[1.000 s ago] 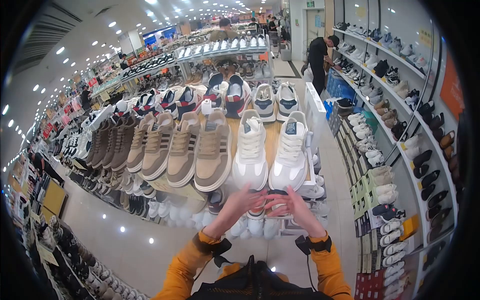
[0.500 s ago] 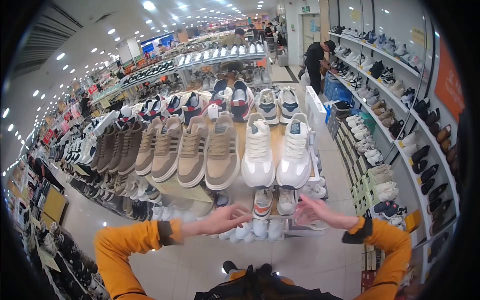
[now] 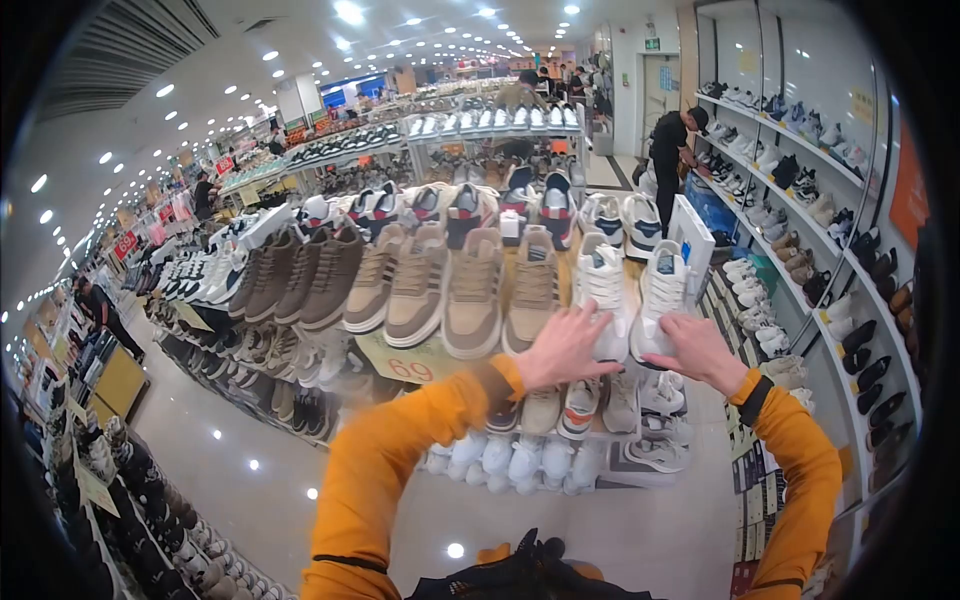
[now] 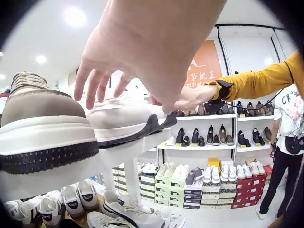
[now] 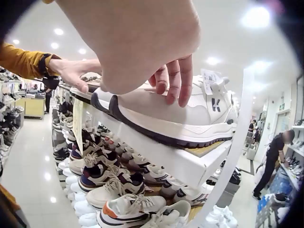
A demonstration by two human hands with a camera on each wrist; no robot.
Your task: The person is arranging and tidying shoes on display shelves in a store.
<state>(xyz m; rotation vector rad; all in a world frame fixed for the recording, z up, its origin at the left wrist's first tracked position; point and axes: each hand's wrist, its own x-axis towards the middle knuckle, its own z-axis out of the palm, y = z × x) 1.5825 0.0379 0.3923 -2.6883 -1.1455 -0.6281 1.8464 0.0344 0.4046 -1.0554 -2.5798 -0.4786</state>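
Note:
Two white lace-up sneakers, a left one [image 3: 602, 270] and a right one [image 3: 664, 283], stand toe-out at the right end of the display table. My left hand [image 3: 560, 348] reaches over the left sneaker's toe, fingers spread on its outer side and thumb at the front. Over the other toe lies my right hand [image 3: 705, 352], thumb low at the tip. In the right wrist view its fingers [image 5: 173, 80] lie against the side of the white sneaker [image 5: 156, 109]; the thumb is hidden there. Both soles still stand on the shelf.
Tan-and-brown sneakers [image 3: 475, 290] stand in a row left of the white pair, above a price card [image 3: 400, 368] reading 69. More sneakers [image 3: 580, 405] fill the lower shelf. Wall shelves [image 3: 800, 135] run along the right, where a person in black [image 3: 670, 150] bends toward them.
A second ago my hands were together before the table, then moved apart. Now both have come forward and up onto the white sneakers' toes. The head view has turned, shifting the display rightward.

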